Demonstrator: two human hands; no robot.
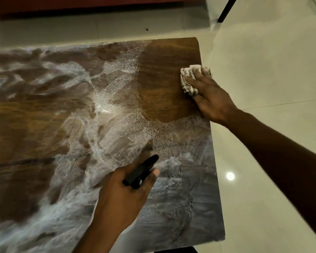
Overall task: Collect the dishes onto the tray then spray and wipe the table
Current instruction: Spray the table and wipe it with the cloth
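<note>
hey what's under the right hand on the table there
A striped cloth lies bunched under the right hand, pressed on the wooden table near its far right edge. The table surface beneath cloth and palm is covered, so its wetness there cannot be seen.

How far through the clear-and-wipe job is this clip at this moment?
No dishes show on the table, so clearing looks done, and it is sprayed. In hand: the right hand presses the cloth at the far right corner, beside one clean dark patch. The left hand holds the sprayer. Left: the rest, covered in white foam.
</note>
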